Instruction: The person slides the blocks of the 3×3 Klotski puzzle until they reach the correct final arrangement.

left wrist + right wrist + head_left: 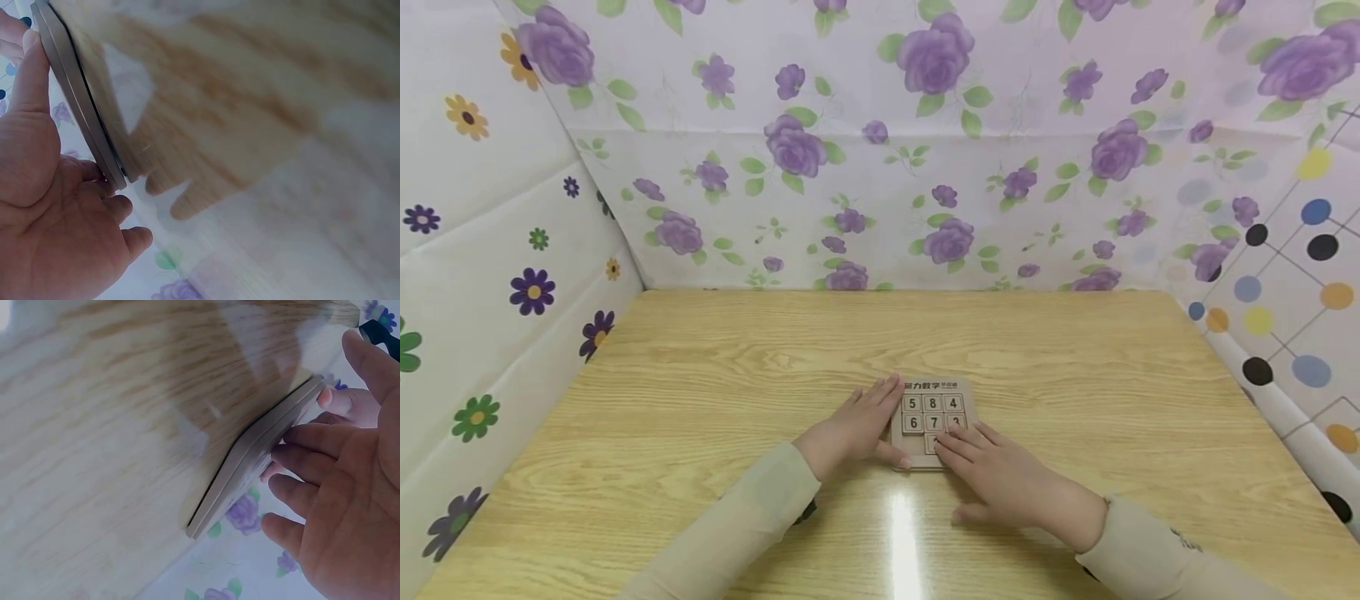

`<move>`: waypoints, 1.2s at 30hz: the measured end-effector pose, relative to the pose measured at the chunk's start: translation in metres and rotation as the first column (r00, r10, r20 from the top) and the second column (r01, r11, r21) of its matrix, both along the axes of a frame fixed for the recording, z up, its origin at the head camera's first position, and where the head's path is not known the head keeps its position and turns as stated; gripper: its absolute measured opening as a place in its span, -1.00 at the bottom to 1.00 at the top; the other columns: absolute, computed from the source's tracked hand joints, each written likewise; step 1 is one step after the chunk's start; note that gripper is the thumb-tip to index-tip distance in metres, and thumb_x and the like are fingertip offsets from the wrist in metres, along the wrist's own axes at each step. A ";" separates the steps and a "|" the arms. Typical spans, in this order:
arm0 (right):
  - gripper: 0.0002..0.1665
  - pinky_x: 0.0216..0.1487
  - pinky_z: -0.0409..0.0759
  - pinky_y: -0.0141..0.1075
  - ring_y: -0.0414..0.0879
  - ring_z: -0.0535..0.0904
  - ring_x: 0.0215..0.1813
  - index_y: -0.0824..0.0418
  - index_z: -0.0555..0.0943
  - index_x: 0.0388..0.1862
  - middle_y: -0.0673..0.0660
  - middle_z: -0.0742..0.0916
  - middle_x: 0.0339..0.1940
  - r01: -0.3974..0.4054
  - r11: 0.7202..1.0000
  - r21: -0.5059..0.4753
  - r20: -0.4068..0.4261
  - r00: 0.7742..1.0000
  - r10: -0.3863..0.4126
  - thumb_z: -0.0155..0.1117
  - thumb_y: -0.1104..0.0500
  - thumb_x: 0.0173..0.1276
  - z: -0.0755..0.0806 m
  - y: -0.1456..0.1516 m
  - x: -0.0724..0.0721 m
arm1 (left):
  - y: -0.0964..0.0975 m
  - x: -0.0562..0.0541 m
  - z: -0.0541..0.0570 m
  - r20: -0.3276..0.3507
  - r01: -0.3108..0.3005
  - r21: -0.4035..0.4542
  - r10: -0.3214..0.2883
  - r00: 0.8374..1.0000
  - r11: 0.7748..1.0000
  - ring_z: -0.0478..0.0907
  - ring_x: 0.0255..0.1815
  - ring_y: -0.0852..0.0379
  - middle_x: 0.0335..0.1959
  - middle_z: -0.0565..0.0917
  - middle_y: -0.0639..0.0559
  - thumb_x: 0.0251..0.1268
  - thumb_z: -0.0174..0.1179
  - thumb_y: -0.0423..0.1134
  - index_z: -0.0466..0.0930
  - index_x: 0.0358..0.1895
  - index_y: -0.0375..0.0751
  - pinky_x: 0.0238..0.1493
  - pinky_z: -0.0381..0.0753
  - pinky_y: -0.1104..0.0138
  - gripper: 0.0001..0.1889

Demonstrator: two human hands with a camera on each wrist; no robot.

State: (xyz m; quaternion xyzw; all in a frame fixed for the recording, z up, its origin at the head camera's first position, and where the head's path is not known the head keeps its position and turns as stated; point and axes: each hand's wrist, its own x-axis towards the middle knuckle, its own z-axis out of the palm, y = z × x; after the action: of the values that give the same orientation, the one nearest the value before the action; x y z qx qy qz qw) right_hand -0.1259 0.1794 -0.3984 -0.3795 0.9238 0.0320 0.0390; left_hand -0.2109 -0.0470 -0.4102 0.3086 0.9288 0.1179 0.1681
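Note:
A sliding number puzzle (919, 461) lies flat on the table, its light frame printed with dark characters along the top. Tiles 5, 8, 4 form the top row and 6, 7, 3 the middle one. The bottom row has a gap at its left and a partly covered tile in the middle; fingers hide its right end. My left hand (856, 427) holds the frame's left side, thumb at the near edge, fingers toward the far corner. My right hand (1011, 479) rests extended fingertips on the lower right tiles, its thumb apart from the board. In the right wrist view, the puzzle's edge (250, 453) shows beside the fingers.
The wood-grain table (737, 358) is glossy and reflects light near its front. A purple-flowered cloth (865, 208) hangs behind it, a daisy-patterned cloth (482, 275) stands at left, and a dotted cloth (1277, 333) at right.

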 end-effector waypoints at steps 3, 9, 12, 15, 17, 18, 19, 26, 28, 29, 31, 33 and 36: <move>-0.05 0.46 0.18 0.04 0.10 0.23 0.47 0.28 0.33 0.39 0.17 0.38 0.44 -0.004 1.000 -0.005 -0.004 1.000 0.004 0.11 -0.35 0.24 0.000 0.000 0.000 | 0.000 0.000 -0.001 0.001 0.002 0.001 -0.002 1.000 1.000 -0.20 0.56 -0.07 0.56 -0.18 -0.11 -0.04 0.28 0.29 -0.15 0.52 -0.27 0.53 -0.14 -0.01 0.18; -0.04 0.45 0.19 0.06 0.12 0.23 0.47 0.30 0.32 0.39 0.18 0.38 0.44 -0.027 0.999 -0.027 -0.017 1.000 0.026 0.13 -0.34 0.24 -0.001 -0.004 -0.001 | -0.001 -0.001 0.000 0.000 -0.001 -0.005 0.001 1.000 1.000 -0.22 0.56 -0.07 0.56 -0.19 -0.11 -0.03 0.29 0.28 -0.18 0.52 -0.27 0.53 -0.15 0.00 0.18; -0.05 0.45 0.19 0.05 0.11 0.23 0.47 0.29 0.32 0.39 0.18 0.37 0.45 -0.039 0.999 -0.026 -0.028 0.999 0.038 0.14 -0.33 0.23 -0.002 -0.007 -0.002 | -0.001 -0.001 0.001 0.003 -0.003 -0.011 0.003 1.000 1.000 -0.23 0.57 -0.07 0.56 -0.21 -0.10 -0.02 0.28 0.28 -0.19 0.52 -0.27 0.53 -0.16 0.00 0.18; -0.05 0.45 0.20 0.02 0.10 0.23 0.47 0.28 0.32 0.40 0.16 0.37 0.45 -0.047 0.999 -0.015 -0.041 0.998 0.046 0.14 -0.33 0.23 -0.004 -0.012 -0.003 | -0.001 -0.001 0.003 0.010 -0.001 -0.012 0.001 1.000 1.000 -0.24 0.57 -0.07 0.56 -0.23 -0.10 -0.02 0.27 0.28 -0.20 0.52 -0.27 0.53 -0.18 0.00 0.19; -0.05 0.45 0.20 0.01 0.09 0.23 0.47 0.27 0.31 0.41 0.16 0.37 0.45 -0.048 0.999 -0.003 -0.047 0.998 0.048 0.14 -0.33 0.23 -0.004 -0.015 -0.004 | -0.001 -0.001 0.003 0.013 0.001 -0.008 -0.001 1.000 1.000 -0.24 0.56 -0.08 0.56 -0.23 -0.11 -0.02 0.27 0.29 -0.20 0.52 -0.28 0.53 -0.18 -0.01 0.18; -0.05 0.45 0.21 0.01 0.08 0.23 0.47 0.27 0.31 0.41 0.16 0.37 0.45 -0.050 0.999 -0.002 -0.051 0.997 0.049 0.14 -0.33 0.23 -0.005 -0.016 -0.004 | -0.001 -0.001 0.003 0.015 0.002 -0.005 -0.001 1.000 1.000 -0.24 0.56 -0.08 0.56 -0.22 -0.11 -0.02 0.27 0.29 -0.20 0.52 -0.28 0.53 -0.18 -0.01 0.19; -0.04 0.45 0.21 0.01 0.08 0.23 0.47 0.27 0.31 0.41 0.16 0.37 0.45 -0.050 0.999 -0.002 -0.053 0.997 0.050 0.15 -0.33 0.23 -0.005 -0.017 -0.004 | -0.001 -0.001 0.003 0.014 0.003 -0.005 -0.003 1.000 1.000 -0.24 0.56 -0.08 0.56 -0.22 -0.11 -0.03 0.27 0.29 -0.19 0.52 -0.28 0.53 -0.17 -0.01 0.19; -0.04 0.46 0.21 -0.01 0.06 0.25 0.47 0.26 0.30 0.41 0.15 0.37 0.45 -0.045 0.999 0.005 -0.058 0.997 0.045 0.18 -0.31 0.22 -0.005 -0.024 -0.003 | -0.001 -0.002 0.000 0.007 0.005 -0.016 -0.005 1.000 1.000 -0.23 0.56 -0.07 0.56 -0.21 -0.11 -0.03 0.27 0.30 -0.19 0.52 -0.27 0.53 -0.15 0.00 0.19; -0.05 0.47 0.19 -0.01 0.05 0.23 0.47 0.26 0.29 0.42 0.14 0.37 0.46 -0.040 0.999 0.004 -0.040 0.998 0.040 0.18 -0.30 0.23 -0.005 -0.024 -0.004 | -0.001 -0.002 0.000 0.005 0.005 -0.011 -0.005 1.000 1.000 -0.23 0.56 -0.08 0.56 -0.20 -0.12 -0.03 0.28 0.29 -0.18 0.52 -0.28 0.53 -0.14 -0.01 0.19; -0.05 0.47 0.18 0.00 0.06 0.23 0.48 0.26 0.29 0.42 0.15 0.36 0.46 -0.037 0.999 0.000 -0.029 0.999 0.037 0.18 -0.30 0.23 -0.005 -0.024 -0.004 | -0.001 -0.002 0.000 0.005 0.005 -0.009 -0.005 1.000 1.000 -0.23 0.56 -0.08 0.56 -0.20 -0.12 -0.03 0.28 0.29 -0.18 0.52 -0.29 0.53 -0.14 -0.01 0.19; -0.05 0.48 0.14 0.01 0.07 0.20 0.49 0.26 0.28 0.43 0.15 0.34 0.47 -0.026 1.000 -0.007 -0.001 1.000 0.026 0.18 -0.29 0.23 -0.004 -0.023 -0.004 | -0.002 -0.001 0.000 0.005 0.004 -0.010 -0.004 1.000 1.000 -0.23 0.56 -0.08 0.56 -0.20 -0.12 -0.03 0.28 0.29 -0.18 0.52 -0.29 0.53 -0.14 -0.01 0.19; -0.05 0.49 0.12 0.02 0.08 0.18 0.50 0.26 0.27 0.43 0.15 0.32 0.48 -0.008 1.000 -0.015 0.028 1.000 0.009 0.17 -0.29 0.24 -0.003 -0.022 -0.004 | -0.002 -0.001 0.000 0.008 0.002 -0.012 -0.002 1.000 1.000 -0.23 0.56 -0.08 0.56 -0.21 -0.12 -0.03 0.28 0.29 -0.18 0.52 -0.28 0.53 -0.15 -0.01 0.19; -0.05 0.50 0.09 0.04 0.10 0.15 0.51 0.27 0.26 0.43 0.17 0.31 0.48 0.026 0.999 -0.029 0.056 0.998 -0.024 0.17 -0.29 0.24 -0.002 -0.017 -0.004 | -0.001 -0.001 0.000 0.007 0.002 -0.011 -0.002 1.000 1.000 -0.23 0.56 -0.08 0.56 -0.21 -0.13 -0.04 0.28 0.29 -0.18 0.52 -0.29 0.53 -0.15 -0.01 0.19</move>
State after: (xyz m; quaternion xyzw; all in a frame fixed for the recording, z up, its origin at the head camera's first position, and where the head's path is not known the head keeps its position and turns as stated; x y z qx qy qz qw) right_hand -0.1294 0.1623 -0.4001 -0.3691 0.9274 0.0070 0.0595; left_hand -0.2117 -0.0485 -0.4102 0.3084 0.9284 0.1140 0.1734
